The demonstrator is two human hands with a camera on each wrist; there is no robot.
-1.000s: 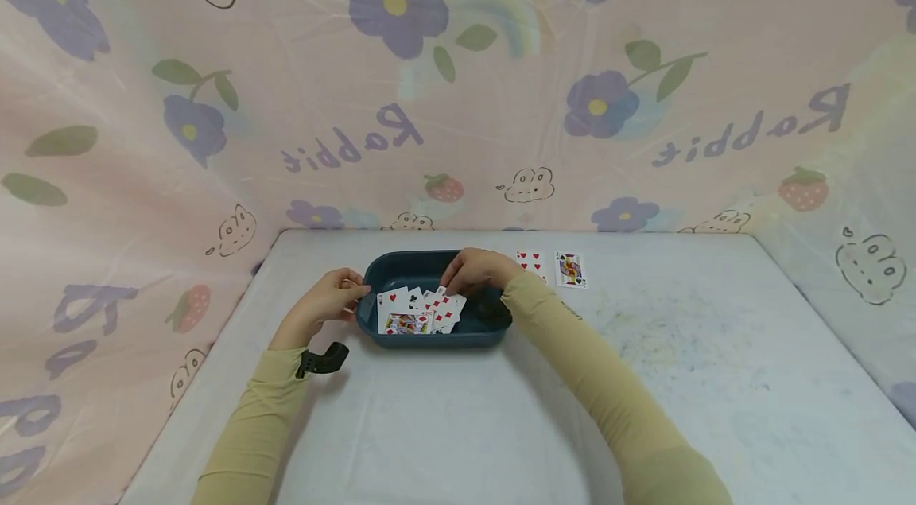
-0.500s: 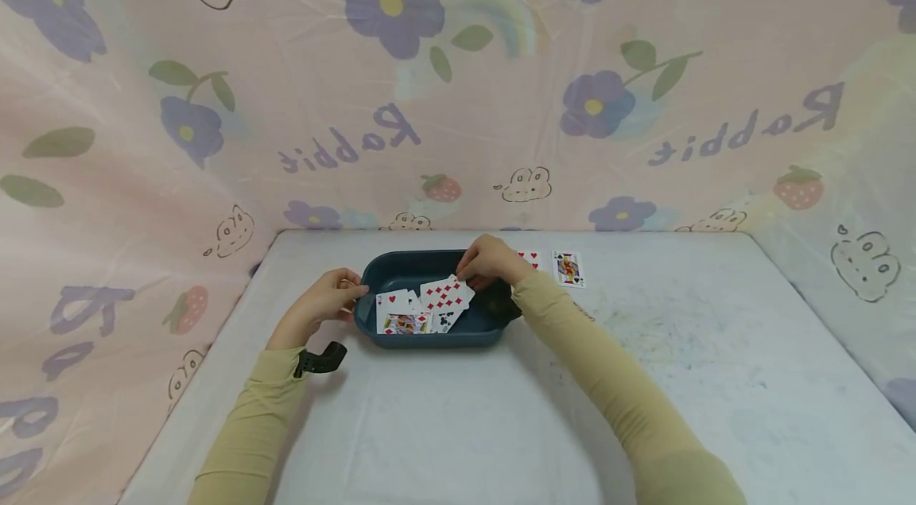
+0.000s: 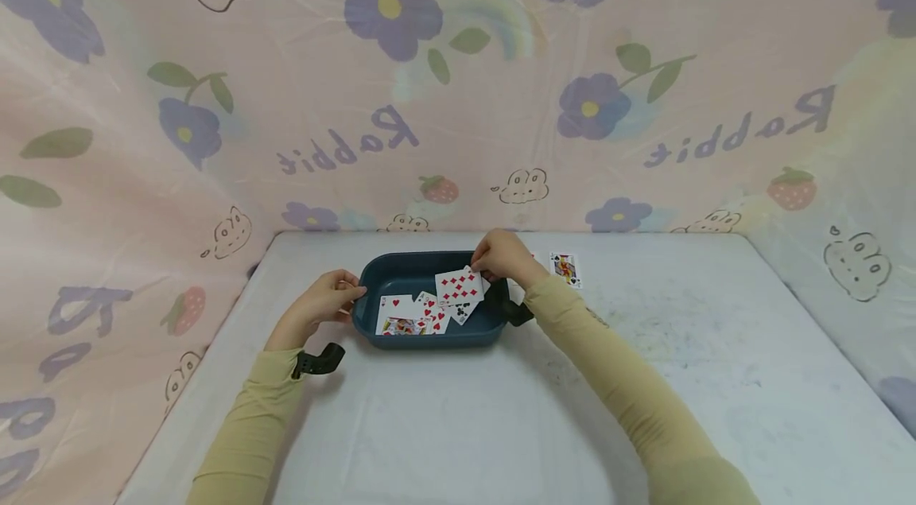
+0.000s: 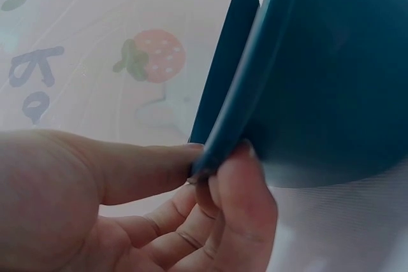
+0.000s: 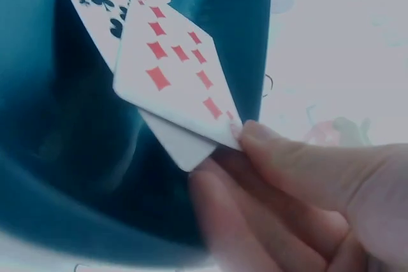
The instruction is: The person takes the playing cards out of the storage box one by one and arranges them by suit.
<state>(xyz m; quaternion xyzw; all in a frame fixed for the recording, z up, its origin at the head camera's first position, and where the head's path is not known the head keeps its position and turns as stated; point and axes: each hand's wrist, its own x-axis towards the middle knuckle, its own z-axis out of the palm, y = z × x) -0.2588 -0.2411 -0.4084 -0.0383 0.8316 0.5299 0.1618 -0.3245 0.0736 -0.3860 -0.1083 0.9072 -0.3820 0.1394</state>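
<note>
In the head view a dark blue-green plastic basin (image 3: 436,342) holds several playing cards, face up and overlapping. My left hand (image 3: 325,300) pinches the basin's left rim, thumb on one side and fingers on the other, as the left wrist view confirms. At the basin's right end my right hand (image 3: 504,254) pinches a corner of a playing card with red diamonds (image 5: 169,68). A ten of clubs (image 5: 95,11) lies partly under that card. Hearts cards (image 3: 395,304) and a picture card (image 3: 402,327) lie in the basin's left half.
A picture card (image 3: 565,269) lies on the white table (image 3: 458,425) behind and right of the basin. My right hand mostly hides another card beside it. A printed pink curtain (image 3: 458,91) hangs along the back and sides.
My right hand has drawn the diamonds card rightward and slightly up, away from the other cards, uncovering hearts cards beneath. My left hand stays on the rim.
</note>
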